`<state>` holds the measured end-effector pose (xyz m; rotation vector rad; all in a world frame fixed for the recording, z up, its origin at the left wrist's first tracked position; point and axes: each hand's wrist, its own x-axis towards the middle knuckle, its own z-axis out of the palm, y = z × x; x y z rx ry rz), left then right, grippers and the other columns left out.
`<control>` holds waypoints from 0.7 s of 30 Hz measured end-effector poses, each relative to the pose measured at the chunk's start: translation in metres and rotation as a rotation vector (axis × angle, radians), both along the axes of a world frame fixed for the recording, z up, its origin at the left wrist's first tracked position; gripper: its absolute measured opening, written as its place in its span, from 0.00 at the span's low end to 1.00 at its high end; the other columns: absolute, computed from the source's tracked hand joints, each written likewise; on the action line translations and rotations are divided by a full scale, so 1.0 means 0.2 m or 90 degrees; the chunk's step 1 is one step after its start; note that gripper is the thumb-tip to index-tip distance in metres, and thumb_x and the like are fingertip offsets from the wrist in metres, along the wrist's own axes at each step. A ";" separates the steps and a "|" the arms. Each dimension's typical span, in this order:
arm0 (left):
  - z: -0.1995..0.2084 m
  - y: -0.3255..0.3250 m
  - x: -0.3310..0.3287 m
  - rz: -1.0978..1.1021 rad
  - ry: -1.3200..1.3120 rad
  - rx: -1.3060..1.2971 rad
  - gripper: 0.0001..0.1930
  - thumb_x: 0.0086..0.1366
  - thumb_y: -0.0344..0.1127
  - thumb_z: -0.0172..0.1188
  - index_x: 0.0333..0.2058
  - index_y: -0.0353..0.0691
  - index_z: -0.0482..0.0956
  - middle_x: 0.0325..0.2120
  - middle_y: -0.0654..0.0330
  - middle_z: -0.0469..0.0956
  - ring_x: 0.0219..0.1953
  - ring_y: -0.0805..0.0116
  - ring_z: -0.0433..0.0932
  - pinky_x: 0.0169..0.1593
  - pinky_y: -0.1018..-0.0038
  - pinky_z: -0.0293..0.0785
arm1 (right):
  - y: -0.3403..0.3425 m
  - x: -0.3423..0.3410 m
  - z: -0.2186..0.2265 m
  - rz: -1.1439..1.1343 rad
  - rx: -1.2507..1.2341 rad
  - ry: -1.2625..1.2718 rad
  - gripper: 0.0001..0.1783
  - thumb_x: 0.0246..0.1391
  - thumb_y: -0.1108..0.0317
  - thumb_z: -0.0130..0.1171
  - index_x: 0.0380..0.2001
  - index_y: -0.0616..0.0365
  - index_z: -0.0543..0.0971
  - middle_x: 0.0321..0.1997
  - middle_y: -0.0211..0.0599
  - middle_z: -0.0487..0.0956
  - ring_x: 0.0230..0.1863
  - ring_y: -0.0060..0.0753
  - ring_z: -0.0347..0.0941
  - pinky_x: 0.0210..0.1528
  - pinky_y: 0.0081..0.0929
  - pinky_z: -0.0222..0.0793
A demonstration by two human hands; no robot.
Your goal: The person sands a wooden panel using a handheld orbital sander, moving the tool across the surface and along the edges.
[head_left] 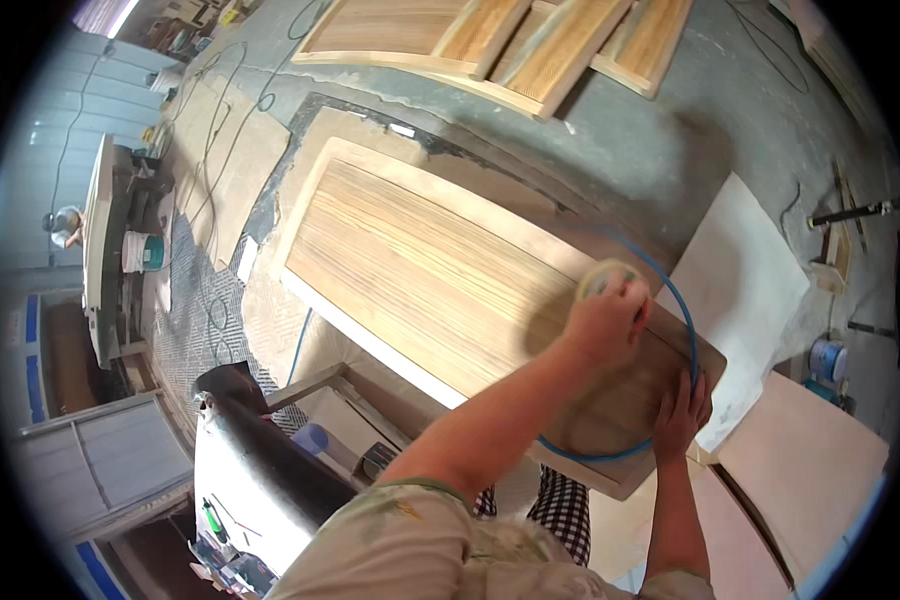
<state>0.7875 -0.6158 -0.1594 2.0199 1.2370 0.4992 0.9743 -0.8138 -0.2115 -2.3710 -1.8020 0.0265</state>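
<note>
A long wooden panel (420,270) lies at a slant before me, with a pale frame around a striped-grain center. My left hand (615,312) is closed around a round sander (598,284), blurred by motion, over the panel's right part near its far edge. Its underside is hidden. My right hand (682,405) rests on the panel's near right end, fingers spread. A blue hose (678,290) loops over that end and passes by the right hand's fingers; whether they press on it I cannot tell.
More wooden panels (560,60) lie on the floor at the far side. A white sheet (740,280) is beyond the panel's right end. At left stand a teal bucket (150,252) and a dark barrel (270,440). Another person (67,226) is at the far left.
</note>
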 end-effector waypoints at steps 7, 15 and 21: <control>0.00 0.77 -0.88 0.214 0.167 0.052 0.29 0.48 0.41 0.63 0.48 0.40 0.65 0.44 0.42 0.68 0.45 0.43 0.72 0.47 0.57 0.72 | 0.07 -0.15 -0.06 -0.083 -0.027 -0.025 0.30 0.60 0.57 0.46 0.64 0.55 0.59 0.69 0.44 0.55 0.71 0.52 0.40 0.69 0.49 0.37; -0.08 1.09 -1.48 0.341 0.196 0.071 0.30 0.45 0.37 0.61 0.49 0.38 0.65 0.40 0.40 0.68 0.43 0.40 0.70 0.51 0.57 0.69 | 0.28 -0.40 -0.19 -0.247 -0.045 -0.104 0.33 0.65 0.52 0.38 0.66 0.59 0.52 0.70 0.46 0.47 0.71 0.53 0.39 0.68 0.50 0.38; -0.03 1.22 -1.60 0.347 0.198 0.045 0.31 0.45 0.38 0.61 0.50 0.41 0.64 0.43 0.39 0.67 0.44 0.39 0.71 0.49 0.56 0.71 | 0.33 -0.44 -0.20 -0.245 -0.066 -0.199 0.34 0.65 0.49 0.36 0.65 0.62 0.52 0.69 0.51 0.49 0.70 0.54 0.42 0.67 0.50 0.40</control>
